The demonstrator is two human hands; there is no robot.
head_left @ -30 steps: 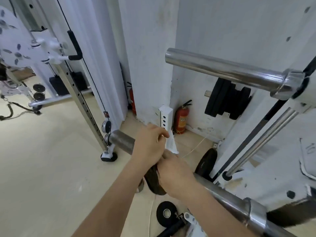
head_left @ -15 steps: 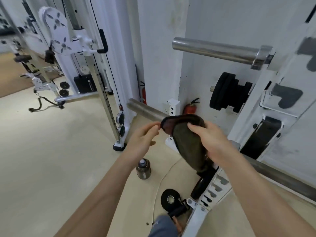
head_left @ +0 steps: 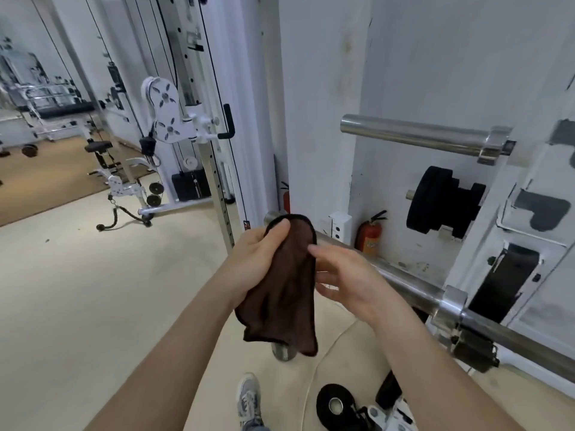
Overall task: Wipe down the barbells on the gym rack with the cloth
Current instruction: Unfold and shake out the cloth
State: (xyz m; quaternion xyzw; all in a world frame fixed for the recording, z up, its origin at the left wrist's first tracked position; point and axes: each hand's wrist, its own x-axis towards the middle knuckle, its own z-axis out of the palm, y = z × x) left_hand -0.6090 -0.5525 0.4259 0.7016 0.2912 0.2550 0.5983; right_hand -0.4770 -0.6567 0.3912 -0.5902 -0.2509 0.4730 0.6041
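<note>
A dark brown cloth [head_left: 286, 290] hangs from my left hand [head_left: 259, 259], which grips its upper left edge in front of the lower barbell's end. My right hand [head_left: 345, 279] is beside the cloth on the right, fingers spread, its fingertips at the cloth's edge and holding nothing. The lower barbell [head_left: 413, 286] is a chrome bar that runs from behind the cloth down to the right, through a collar on the white rack [head_left: 529, 231]. A second chrome barbell [head_left: 417, 136] rests higher on the rack, its sleeve pointing left.
Black weight plates [head_left: 441, 202] hang on a rack peg. Two red fire extinguishers [head_left: 370, 234] stand by the wall. A metal bottle [head_left: 281, 353], a black plate [head_left: 336, 402] and a white cable lie on the floor near my shoe [head_left: 249, 396]. A white cable machine [head_left: 193, 126] stands at left.
The cloth passed from my right hand to my left hand, and my right hand let go. My view pulled back from the lower barbell, so both hands sit off the bar.
</note>
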